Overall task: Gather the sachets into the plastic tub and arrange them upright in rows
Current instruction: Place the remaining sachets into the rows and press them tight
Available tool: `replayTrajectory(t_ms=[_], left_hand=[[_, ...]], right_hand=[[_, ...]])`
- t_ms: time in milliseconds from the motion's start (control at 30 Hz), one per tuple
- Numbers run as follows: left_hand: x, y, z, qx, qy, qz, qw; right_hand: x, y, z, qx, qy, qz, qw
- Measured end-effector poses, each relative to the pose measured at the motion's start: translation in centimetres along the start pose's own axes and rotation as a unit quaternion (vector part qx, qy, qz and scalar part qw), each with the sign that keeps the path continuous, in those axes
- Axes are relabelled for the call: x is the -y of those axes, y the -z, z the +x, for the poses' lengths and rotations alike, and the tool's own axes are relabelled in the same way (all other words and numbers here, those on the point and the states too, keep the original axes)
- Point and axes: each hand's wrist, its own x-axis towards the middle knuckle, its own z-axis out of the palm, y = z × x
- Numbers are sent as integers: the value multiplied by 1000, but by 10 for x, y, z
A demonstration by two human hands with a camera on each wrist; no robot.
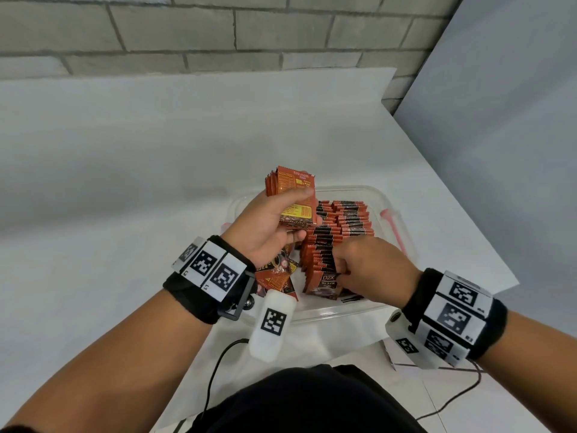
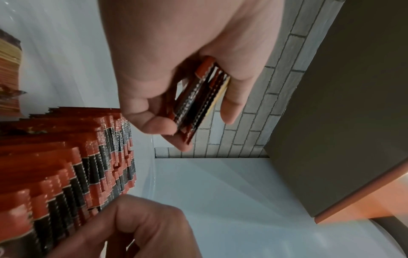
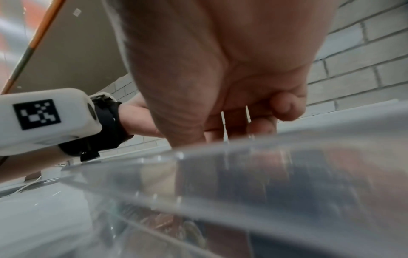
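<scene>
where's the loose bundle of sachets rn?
Head view: bundle of sachets is gripped in the left hand, above the plastic tub's left side.

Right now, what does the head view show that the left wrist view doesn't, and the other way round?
Only the head view shows the plastic tub, its pink latch, loose sachets lying flat at the tub's left, and the printed face of the bundle.

Only the left wrist view shows that bundle edge-on, several sachets thick.

Both show the left hand holding the bundle above the upright rows, and the right hand with curled fingers at the rows' near end.
</scene>
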Motion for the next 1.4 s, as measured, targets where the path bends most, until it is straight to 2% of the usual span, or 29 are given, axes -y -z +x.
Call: replayTrajectory(t_ms=[133, 300, 633, 733, 800, 867, 933, 1100, 1233, 1333, 1400], left_hand=[[0, 0, 0, 4, -1, 1, 1000], [0, 0, -1, 5, 0, 0, 1000], [-1, 0, -2, 15, 18, -34, 999], [-1, 2, -1, 8, 31, -53, 998], [-2, 2, -2, 16, 35, -50, 998], [-1, 1, -3, 37, 29, -41, 998], [-1, -1, -4, 63, 17, -27, 997], [3, -2, -5, 93, 19, -48, 994], [3, 0, -4, 81, 27, -58, 995], [3, 0, -2, 67, 26, -76, 995], [3, 0, -1, 63, 19, -100, 993]], right_hand=[[5, 1, -1, 16, 5, -54, 998], [6, 0, -1, 14, 9, -63, 998], [-5, 8, -2, 12, -14, 51, 999], [-11, 26, -4, -53, -26, 131, 990], [-13, 41, -3, -141, -43, 221, 964], [-10, 55, -2, -193, -59, 307, 930], [-5, 62, 2, -193, -57, 369, 907], [-2, 63, 8, -181, -31, 449, 875], [-6, 67, 7, -228, -20, 463, 856], [-8, 71, 5, -317, 5, 435, 843], [-6, 69, 1, -349, 33, 381, 856]])
